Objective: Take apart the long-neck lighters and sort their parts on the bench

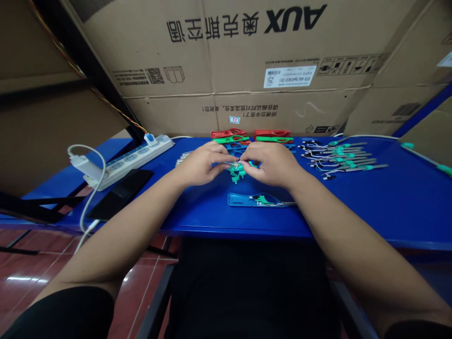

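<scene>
From the head camera I see my left grip (203,165), a bare hand, thumb and forefinger pinched on a small, thin piece (232,164). My right grip (271,162) meets it, fingertips nearly closed; whether they hold anything I cannot tell. Just below both, jagged green plastic parts (238,174) sit on the smooth blue worktop (197,207). Nearer me lies a long, rounded blue shell (238,199); right of the right grip, slim metal rods (359,161) trail white wires (316,165).

Dim, soft light | glare on floor (31,263) | edges stretched
</scene>
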Demonstrator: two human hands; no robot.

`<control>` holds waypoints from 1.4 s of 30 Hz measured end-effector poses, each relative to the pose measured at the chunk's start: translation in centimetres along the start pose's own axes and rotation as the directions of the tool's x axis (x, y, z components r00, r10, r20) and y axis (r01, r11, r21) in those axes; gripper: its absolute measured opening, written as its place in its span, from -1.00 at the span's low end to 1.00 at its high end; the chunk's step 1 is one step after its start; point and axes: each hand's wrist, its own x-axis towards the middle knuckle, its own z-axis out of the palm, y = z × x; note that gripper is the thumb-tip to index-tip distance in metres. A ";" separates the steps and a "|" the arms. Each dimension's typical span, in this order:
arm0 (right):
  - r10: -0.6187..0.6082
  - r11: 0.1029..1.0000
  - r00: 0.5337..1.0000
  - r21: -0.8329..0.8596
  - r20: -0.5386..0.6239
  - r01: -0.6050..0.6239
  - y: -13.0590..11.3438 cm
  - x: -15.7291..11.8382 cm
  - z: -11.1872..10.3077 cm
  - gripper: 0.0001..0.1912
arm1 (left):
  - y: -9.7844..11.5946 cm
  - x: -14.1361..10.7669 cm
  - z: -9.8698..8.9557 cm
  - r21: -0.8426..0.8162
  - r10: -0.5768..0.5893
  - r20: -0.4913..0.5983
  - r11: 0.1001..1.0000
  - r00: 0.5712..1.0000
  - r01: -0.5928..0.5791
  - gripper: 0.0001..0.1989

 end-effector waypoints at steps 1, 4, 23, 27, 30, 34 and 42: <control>-0.009 1.000 1.000 -0.002 0.003 0.009 0.0 0.0 -0.1 -0.78 | 0.0 0.0 0.0 0.005 0.002 -0.009 1.000 1.000 -0.002 -0.73; -0.032 0.999 0.999 0.023 -0.004 0.032 0.1 0.0 -0.2 -0.79 | 0.2 0.0 -0.1 0.024 0.011 -0.038 1.000 0.999 -0.010 -0.73; -0.161 0.965 0.987 0.206 -0.020 0.162 0.6 -0.1 -0.7 -0.86 | 2.1 0.0 1.5 0.222 -0.039 -0.199 0.971 0.979 0.084 -0.66; -0.188 0.967 0.982 0.171 -0.013 0.188 0.7 -0.1 -0.6 -0.85 | 2.4 0.1 1.7 0.261 -0.065 -0.189 0.959 0.980 0.113 -0.65; -0.188 0.971 0.982 0.151 -0.009 0.187 0.8 -0.1 -0.4 -0.84 | 2.5 0.1 1.7 0.260 -0.085 -0.179 0.957 0.980 0.131 -0.64; -0.184 0.974 0.983 0.141 0.023 0.179 0.7 -0.1 -0.3 -0.81 | 2.5 0.2 1.8 0.264 -0.093 -0.166 0.955 0.982 0.135 -0.64; -0.167 0.982 0.984 0.103 0.061 0.160 0.6 -0.2 -0.2 -0.78 | 2.9 0.2 2.1 0.253 -0.152 -0.169 0.948 0.974 0.192 -0.65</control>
